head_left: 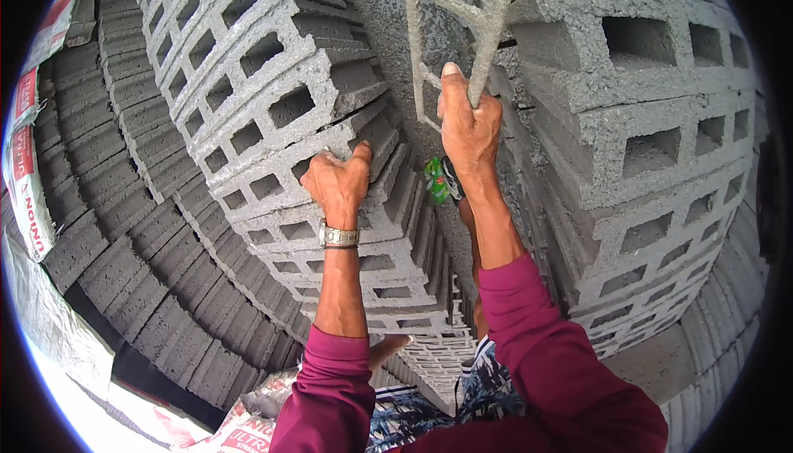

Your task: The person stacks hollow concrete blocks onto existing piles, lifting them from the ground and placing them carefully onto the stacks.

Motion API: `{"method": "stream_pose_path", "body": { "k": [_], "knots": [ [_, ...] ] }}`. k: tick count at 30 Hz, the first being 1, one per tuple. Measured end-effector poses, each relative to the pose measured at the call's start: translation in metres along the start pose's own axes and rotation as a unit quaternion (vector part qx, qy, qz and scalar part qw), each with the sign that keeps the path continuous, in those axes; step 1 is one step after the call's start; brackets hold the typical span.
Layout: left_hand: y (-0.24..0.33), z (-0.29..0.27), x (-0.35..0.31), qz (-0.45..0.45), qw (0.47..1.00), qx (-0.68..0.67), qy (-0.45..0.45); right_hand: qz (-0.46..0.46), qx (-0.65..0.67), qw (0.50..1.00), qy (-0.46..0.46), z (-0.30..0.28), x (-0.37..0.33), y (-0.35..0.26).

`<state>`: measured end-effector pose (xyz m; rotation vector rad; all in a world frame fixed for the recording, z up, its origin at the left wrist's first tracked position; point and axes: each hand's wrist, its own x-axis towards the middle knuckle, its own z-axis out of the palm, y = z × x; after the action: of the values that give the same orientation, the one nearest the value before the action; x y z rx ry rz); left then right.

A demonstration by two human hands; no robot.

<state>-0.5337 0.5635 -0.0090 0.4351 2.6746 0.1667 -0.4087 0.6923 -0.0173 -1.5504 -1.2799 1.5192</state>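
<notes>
My right hand [472,123] is closed round the near end of a grey concrete hollow block [486,28], held in the gap between two stacks. I can see through its open cells between the thin walls. My left hand [339,180] grips the edge of a hollow block in the left stack [281,110]. Its fingertips reach into a cell and its thumb lies over the corner. Whether that block sits loose cannot be told. A metal-band watch is on my left wrist.
Another tall stack of hollow blocks [636,106] rises close on the right. More blocks [124,197] lie in rows at far left, beside printed sacks [29,164]. A green item [438,180] lies low in the narrow gap by my leg.
</notes>
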Motion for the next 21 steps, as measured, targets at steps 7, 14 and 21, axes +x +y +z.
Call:
{"method": "stream_pose_path", "body": {
  "k": [7, 14, 21],
  "knots": [
    [-0.012, -0.001, -0.001, 0.036, 0.997, -0.045, 0.047, 0.043, -0.003, 0.998, -0.037, -0.015, -0.033, -0.004],
    [-0.013, 0.011, -0.004, 0.043, 0.998, 0.006, 0.045, 0.061, 0.004, 0.995, -0.075, 0.014, -0.04, -0.047],
    [-0.013, 0.005, -0.009, 0.09, 0.991, -0.06, 0.084, -0.076, 0.152, 0.962, -0.216, 0.116, -0.077, -0.16]
  ]
}}
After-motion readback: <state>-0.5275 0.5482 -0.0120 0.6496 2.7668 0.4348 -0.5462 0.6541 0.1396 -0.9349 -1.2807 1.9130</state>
